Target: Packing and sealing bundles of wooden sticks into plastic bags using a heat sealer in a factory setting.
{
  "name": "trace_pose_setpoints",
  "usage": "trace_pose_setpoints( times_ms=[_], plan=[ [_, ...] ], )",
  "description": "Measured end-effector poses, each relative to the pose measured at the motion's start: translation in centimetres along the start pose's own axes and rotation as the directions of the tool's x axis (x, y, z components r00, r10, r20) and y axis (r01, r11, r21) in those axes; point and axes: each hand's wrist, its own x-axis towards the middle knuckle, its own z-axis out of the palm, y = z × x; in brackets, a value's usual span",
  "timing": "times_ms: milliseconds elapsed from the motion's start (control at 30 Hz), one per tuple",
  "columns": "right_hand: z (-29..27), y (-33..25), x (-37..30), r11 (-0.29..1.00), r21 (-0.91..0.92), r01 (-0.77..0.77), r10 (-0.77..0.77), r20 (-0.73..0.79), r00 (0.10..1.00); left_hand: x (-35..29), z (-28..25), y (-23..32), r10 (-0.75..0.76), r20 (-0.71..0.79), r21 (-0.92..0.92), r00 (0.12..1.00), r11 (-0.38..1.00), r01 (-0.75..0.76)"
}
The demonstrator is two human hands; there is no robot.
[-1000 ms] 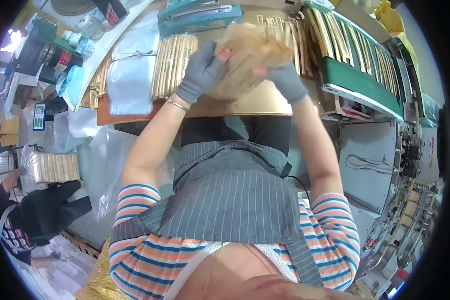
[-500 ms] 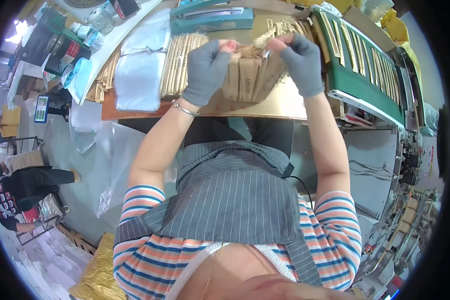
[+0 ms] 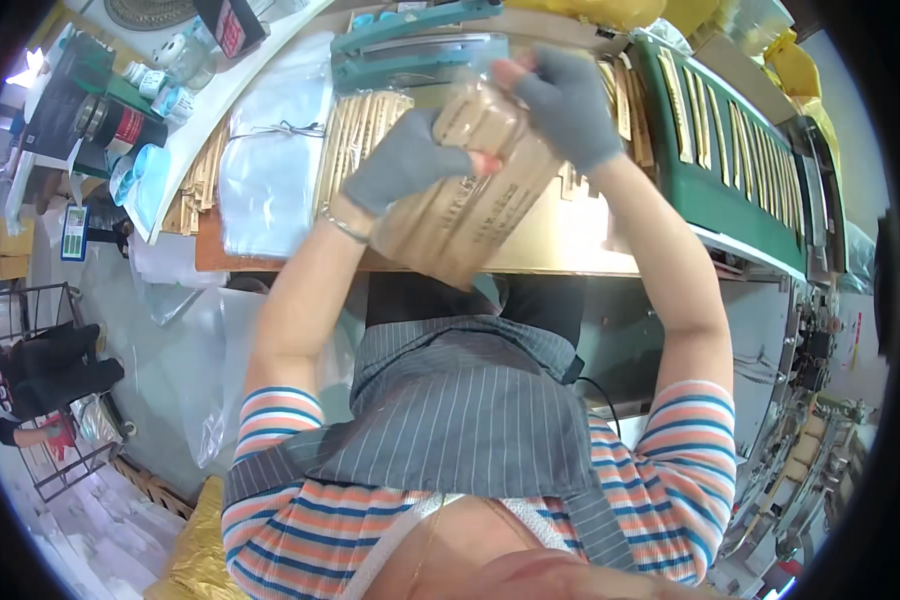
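A clear plastic bag full of narrow brown paper-wrapped packets (image 3: 470,215) hangs tilted above the near edge of the table. My left hand (image 3: 405,160), in a grey fingerless glove, is closed round the side of the bag, thumb across its front. Gloved the same way, my right hand (image 3: 568,108) grips the bag's upper end, which is smeared by motion. Just beyond the bag stands a teal bag sealer (image 3: 420,62), its arm raised.
Left of the bag, a row of packets (image 3: 362,130) stands beside a tied stack of clear plastic bags (image 3: 270,185). On the right, a green belt (image 3: 670,135) carries several packets. Jars and a thermos (image 3: 120,125) are on the left shelf. A co-worker (image 3: 45,380) is beside a cart at far left.
The bag has turned from upright to tilted and come nearer to me. My left hand has shifted from its top corner to its side. The sealer's arm now shows raised.
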Motion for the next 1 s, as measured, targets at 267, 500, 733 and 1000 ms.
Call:
trace_pose_setpoints(
  times_ms=[267,500,733,1000],
  plan=[
    [2.2,14.8,15.9,0.862,-0.489,-0.136,-0.102,-0.43,0.897,6.0,-3.6,-12.2,-0.394,-0.098,-0.305,0.914,0.886,0.349],
    [4.4,10.4,17.8,0.65,-0.76,-0.003,-0.19,-0.166,0.968,10.1,-10.0,-16.9,-0.443,-0.263,-0.27,0.857,0.887,0.375],
    [6.2,17.3,16.0,0.645,-0.749,-0.152,0.057,-0.15,0.987,9.2,-9.0,-15.4,-0.5,-0.297,-0.236,0.814,0.864,0.445],
    [5.2,18.0,15.0,0.658,-0.721,-0.217,0.076,-0.224,0.972,10.1,-7.4,-15.5,-0.469,-0.335,-0.252,0.817,0.88,0.402]
  ],
)
